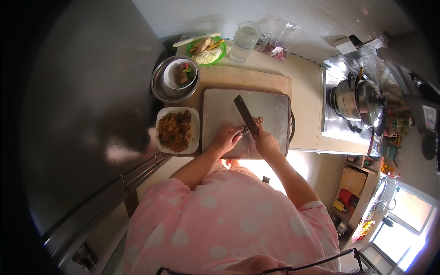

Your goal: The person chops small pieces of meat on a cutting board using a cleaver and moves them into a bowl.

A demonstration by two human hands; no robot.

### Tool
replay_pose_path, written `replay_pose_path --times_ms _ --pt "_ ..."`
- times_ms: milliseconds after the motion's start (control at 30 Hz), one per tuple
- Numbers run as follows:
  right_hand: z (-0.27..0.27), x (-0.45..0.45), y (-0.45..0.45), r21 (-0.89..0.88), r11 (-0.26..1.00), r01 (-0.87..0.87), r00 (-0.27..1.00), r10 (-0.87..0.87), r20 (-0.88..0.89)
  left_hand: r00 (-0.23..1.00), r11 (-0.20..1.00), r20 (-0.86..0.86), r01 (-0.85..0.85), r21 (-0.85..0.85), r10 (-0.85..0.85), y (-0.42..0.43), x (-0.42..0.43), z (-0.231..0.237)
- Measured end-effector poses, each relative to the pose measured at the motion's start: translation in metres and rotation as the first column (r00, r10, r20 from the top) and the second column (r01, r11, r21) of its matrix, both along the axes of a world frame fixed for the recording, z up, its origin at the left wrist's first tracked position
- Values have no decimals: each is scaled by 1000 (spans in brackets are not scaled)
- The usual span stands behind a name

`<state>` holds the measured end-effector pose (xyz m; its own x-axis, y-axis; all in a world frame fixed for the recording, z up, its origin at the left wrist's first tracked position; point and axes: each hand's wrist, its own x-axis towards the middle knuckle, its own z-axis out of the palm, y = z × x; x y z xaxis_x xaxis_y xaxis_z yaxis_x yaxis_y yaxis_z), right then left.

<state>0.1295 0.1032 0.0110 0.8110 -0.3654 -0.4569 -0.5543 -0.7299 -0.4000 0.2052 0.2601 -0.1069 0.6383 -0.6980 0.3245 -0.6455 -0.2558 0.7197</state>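
Observation:
A large rectangular cutting board (223, 106) lies in front of me with a dark rim and a handle at its right. My right hand (267, 142) grips the handle of a cleaver (246, 112), whose blade slants up and to the left. Just left of the blade, my left hand (227, 137) pinches a small dark piece of food (243, 131) against the board. Chopped brownish bits (258, 120), perhaps meat, lie right of the blade. Part of the piece is hidden by my fingers.
Left of the board stand a white plate of noodles (174, 130) and a metal basin (158, 90) holding a white bowl (169, 76). Behind are a green basket (220, 56) of vegetables, a glass pitcher (240, 48) and a plastic bag (276, 48). A pot (345, 98) sits on the stove at right.

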Motion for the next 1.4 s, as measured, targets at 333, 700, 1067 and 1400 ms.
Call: replay_pose_path --times_ms 333,700,1067,1400 --pt "8 17 7 8 1000 -25 982 26 -190 999 1000 -35 -1 -29 0 -2 2 -3" --pt "-10 25 12 -34 992 -121 968 110 -224 1000 997 -9 21 -76 -22 0 0 0" --pt "-18 33 9 -5 1000 -19 998 19 -53 999 990 30 -39 -138 44 -6 5 -4" --pt "-17 5 6 -4 999 -43 995 42 -93 997 990 47 -58 -127 65 -5 -2 -7"
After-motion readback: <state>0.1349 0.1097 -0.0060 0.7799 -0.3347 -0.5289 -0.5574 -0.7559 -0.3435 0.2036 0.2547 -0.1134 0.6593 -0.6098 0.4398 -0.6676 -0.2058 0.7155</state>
